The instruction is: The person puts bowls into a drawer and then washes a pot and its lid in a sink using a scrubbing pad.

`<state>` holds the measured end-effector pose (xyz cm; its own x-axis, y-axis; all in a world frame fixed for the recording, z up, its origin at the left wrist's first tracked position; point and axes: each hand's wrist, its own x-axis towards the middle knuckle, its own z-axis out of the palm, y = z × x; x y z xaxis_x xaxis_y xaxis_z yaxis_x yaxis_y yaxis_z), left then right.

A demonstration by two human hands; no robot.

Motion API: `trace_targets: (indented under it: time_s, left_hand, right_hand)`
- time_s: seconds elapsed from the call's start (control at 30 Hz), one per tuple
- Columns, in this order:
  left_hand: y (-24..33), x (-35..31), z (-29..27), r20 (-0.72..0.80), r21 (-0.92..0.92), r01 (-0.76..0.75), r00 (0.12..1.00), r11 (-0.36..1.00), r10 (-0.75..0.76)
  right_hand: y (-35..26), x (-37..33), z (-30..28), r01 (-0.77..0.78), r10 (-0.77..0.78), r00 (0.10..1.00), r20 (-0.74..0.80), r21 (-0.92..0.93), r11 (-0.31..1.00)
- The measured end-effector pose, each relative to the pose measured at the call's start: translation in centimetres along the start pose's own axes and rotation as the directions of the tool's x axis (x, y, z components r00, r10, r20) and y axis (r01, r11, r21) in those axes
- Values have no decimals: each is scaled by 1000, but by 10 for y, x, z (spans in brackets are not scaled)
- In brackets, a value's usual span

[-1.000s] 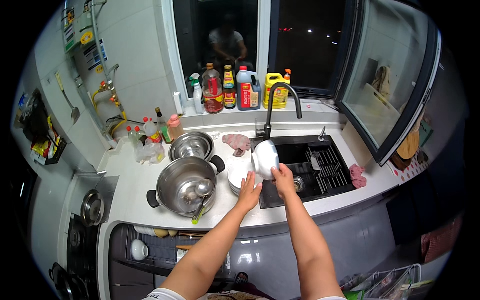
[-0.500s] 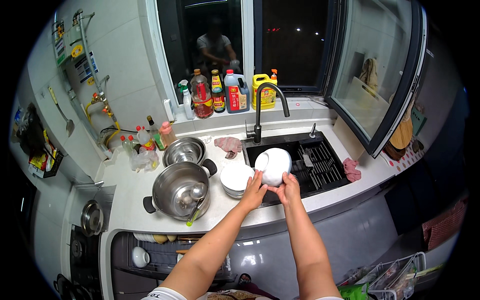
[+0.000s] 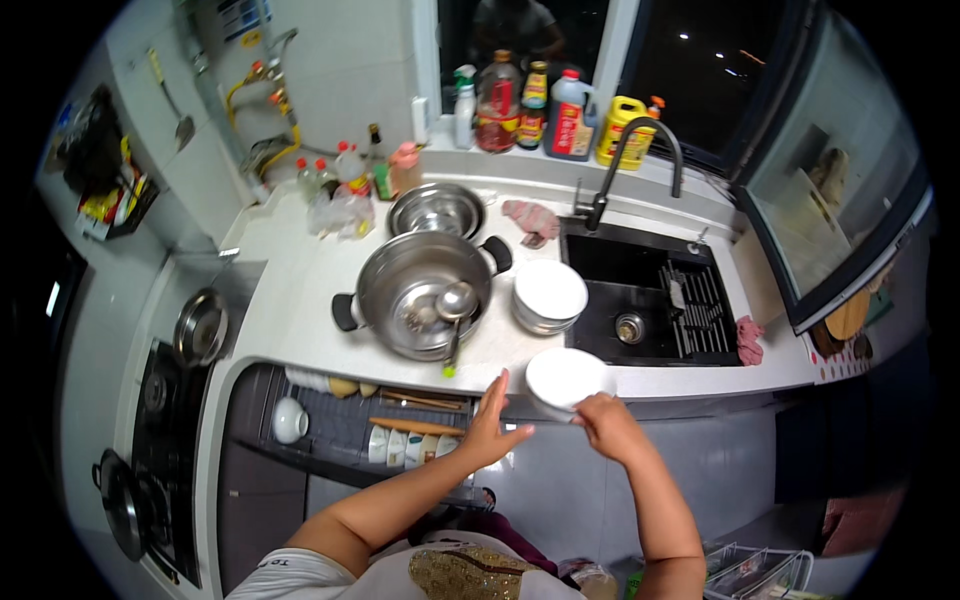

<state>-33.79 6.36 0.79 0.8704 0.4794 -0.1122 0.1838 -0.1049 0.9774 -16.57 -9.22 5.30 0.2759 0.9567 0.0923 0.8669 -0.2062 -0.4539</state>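
A white bowl (image 3: 566, 376) is in my right hand (image 3: 612, 425), whose fingers grip its near right rim at the counter's front edge. To the left of that bowl my left hand (image 3: 492, 430) is empty, its fingers apart. Just behind stands a stack of white bowls (image 3: 550, 292) on the counter, beside the black sink (image 3: 600, 255). Below the counter a pulled-out drawer rack (image 3: 335, 430) holds a white bowl (image 3: 290, 420) lying on its side, several cups (image 3: 400, 447), chopsticks and a wooden rolling pin.
A large steel pot (image 3: 385, 290) with a ladle (image 3: 456, 305) stands left of the stack, steel basins (image 3: 437, 210) behind it. A pink cloth (image 3: 532, 220) lies near the black faucet (image 3: 600, 190). Bottles (image 3: 497, 105) line the sill. The window sash (image 3: 830, 220) juts in at right.
The bowl has come away from over the sink toward the counter's front edge. My left hand has let go of it and moved left. The view has turned left.
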Motion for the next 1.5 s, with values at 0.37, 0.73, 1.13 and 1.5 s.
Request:
trace_targets:
  time_s: [0.37,0.73,1.13,1.5]
  left_hand:
    - [-119,-93,-165,233,696,-50,960,716,-159]
    - [-283,-152,-333,-327,299,531,838,793,-437]
    - [-360,-148,-407,-228,-278,795,491,539,-841]
    - [-398,-160,-400,-592,-90,760,479,644,-648]
  right_hand:
    - [-141,98,194,215,-190,846,499,8,977]
    - [-277,189,439,-839,275,536,798,539,73]
    - [-311,210,598,-759,351,649,675,609,231]
    - [-336,223,534,-804,186,594,783,577,140]
